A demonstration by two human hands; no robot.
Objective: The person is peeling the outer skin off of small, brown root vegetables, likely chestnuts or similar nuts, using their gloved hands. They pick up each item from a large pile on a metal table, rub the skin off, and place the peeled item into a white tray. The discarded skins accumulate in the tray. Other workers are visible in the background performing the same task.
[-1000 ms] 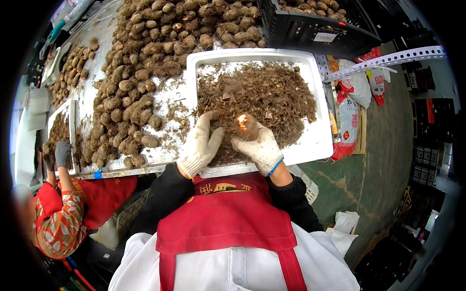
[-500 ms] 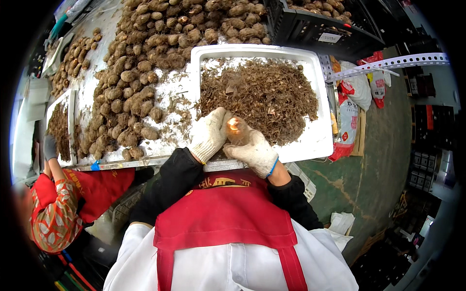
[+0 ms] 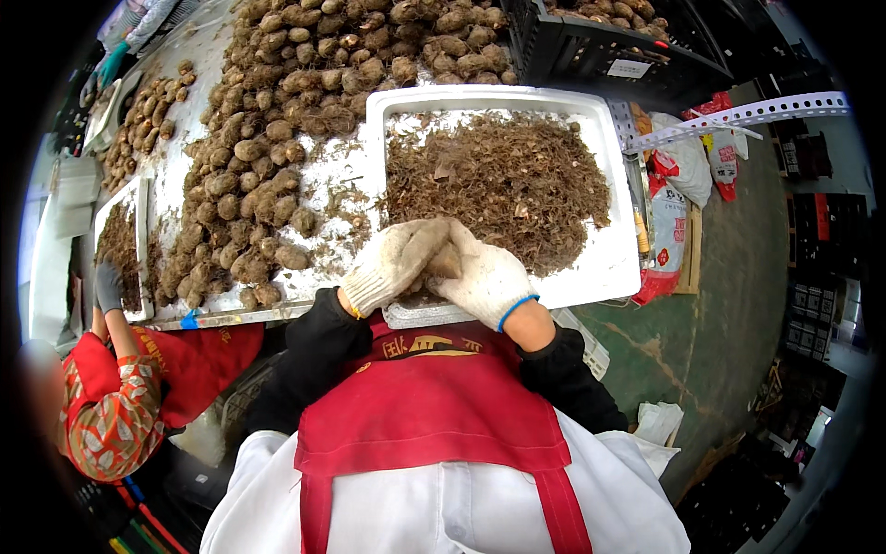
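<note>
Both my hands wear cream knit gloves and meet over the near edge of a white foam box [image 3: 604, 277]. My left hand [image 3: 395, 263] is closed over the top of a brown taro [image 3: 447, 263]. Wrapped around the same taro from the right is my right hand [image 3: 491, 277], a blue band at its wrist. Only a small part of the taro shows between the gloves. Brown fibrous peelings [image 3: 498, 185] lie heaped in the box under and beyond my hands. To the left, a big pile of hairy taros [image 3: 268, 185] covers much of the table.
A black crate [image 3: 600, 55] of taros stands at the far right, beside a perforated metal bar [image 3: 738, 120]. Sacks [image 3: 666, 222] are right of the box. At left, a co-worker's gloved hand [image 3: 108, 288] is at a smaller peelings tray [image 3: 140, 249]; another person's sleeve shows far left.
My left hand has moved over the top of the taro and covers its pale end, which showed before. My right hand has turned inward around it.
</note>
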